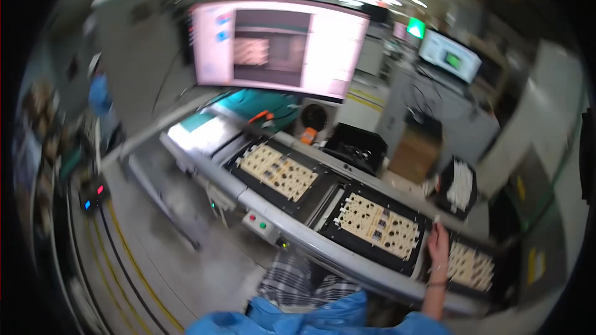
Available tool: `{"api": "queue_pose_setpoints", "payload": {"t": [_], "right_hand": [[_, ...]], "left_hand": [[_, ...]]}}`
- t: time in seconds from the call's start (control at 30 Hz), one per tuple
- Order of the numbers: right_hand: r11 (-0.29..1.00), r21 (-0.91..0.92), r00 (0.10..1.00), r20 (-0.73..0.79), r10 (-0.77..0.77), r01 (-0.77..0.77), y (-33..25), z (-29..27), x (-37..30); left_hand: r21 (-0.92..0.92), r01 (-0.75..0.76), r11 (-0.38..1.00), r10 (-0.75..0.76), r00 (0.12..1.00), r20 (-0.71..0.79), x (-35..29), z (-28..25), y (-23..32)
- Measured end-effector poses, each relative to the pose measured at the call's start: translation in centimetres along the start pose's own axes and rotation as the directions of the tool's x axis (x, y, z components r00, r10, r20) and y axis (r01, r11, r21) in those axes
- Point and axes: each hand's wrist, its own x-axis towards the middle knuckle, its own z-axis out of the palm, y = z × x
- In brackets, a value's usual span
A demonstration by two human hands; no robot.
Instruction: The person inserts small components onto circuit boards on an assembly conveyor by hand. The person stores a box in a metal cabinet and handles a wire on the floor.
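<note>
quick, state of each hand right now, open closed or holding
Left hand: not in view, cannot be told.
Right hand: beside the middle cream board, too blurred to tell whether open or holding something.

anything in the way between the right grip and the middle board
Nothing visible is: only the margin of the black tray shows between the right grip and the middle board.

Right hand (438,245) hovering beside the middle board (377,226)

The hand is pointing upward just right of the middle board, blur hiding whether it is gripping anything. A second cream board (279,172) is lying left of the middle board, a third board (470,267) right of it. Behind the middle board, a black bin (357,147) and a brown carton (415,154) are standing; behind it and leftward, a large monitor (273,49) is glowing
</note>
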Motion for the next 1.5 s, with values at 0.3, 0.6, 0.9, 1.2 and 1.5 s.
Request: {"api": "queue_pose_setpoints", "payload": {"t": [0.3, 0.6, 0.9, 1.2, 1.5], "right_hand": [[0.989, 0.091, 0.981, 0.168, 0.099, -0.116, -1.4, -5.5, 1.7], [0.983, 0.049, 0.983, 0.064, 0.172, -0.176, -1.7, 1.5, -1.4], [0.984, -0.105, 0.990, -0.018, 0.141, -0.142, -3.8, 8.3, -6.3], [0.600, -0.773, 0.978, 0.181, -0.103, 0.206, -5.2, 4.1, -5.3], [0.465, -0.803, 0.928, 0.318, -0.195, 0.373, -3.8, 4.8, -6.0]], "left_hand": [[0.248, -0.027, 0.968, 0.011, 0.998, 0.063, 1.4, 5.2, -6.6], [0.404, -0.043, 0.914, 0.016, 0.998, 0.068, 2.2, 4.8, -6.3], [0.583, -0.064, 0.810, -0.016, 0.991, 0.131, 0.5, 0.0, -5.4], [0.849, -0.514, 0.123, -0.432, 0.742, 0.512, -13.5, 2.3, 21.4], [0.086, -0.996, 0.000, 0.179, 0.085, 0.980, -30.0, 29.1, 45.9]]}}
